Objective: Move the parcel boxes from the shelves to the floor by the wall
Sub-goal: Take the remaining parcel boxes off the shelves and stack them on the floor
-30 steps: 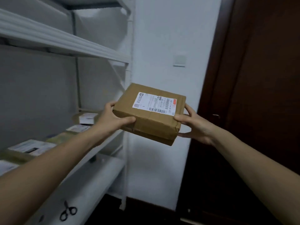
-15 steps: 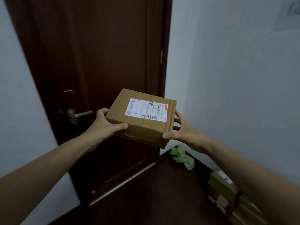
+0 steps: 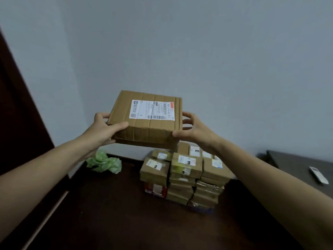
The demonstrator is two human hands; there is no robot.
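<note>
Half a second ago the dark door filled the view behind the box; now the head has swung right, the door (image 3: 16,114) is only a strip at the left edge, and a bare pale wall (image 3: 180,51) fills the top of the frame.

The box (image 3: 146,119) is held up at mid-frame, label side up, clear of everything below it. The left hand (image 3: 104,127) clasps its left end, thumb pressed on the top near the front edge, fingers wrapped behind. The right hand (image 3: 192,129) clasps the right end, thumb at the lower corner, fingers curled round the side.

Below, dark floor (image 3: 108,213) runs to the wall. A stack (image 3: 183,175) of taped parcels stands against the wall, just right of centre, several layers high; its top sits under the held box with a gap between. A crumpled green bag (image 3: 104,162) lies in the corner to the left of the stack, apart from it. Open floor lies before the stack. At right, a grey tabletop (image 3: 292,165) carries a white remote (image 3: 318,175) near its edge.
</note>
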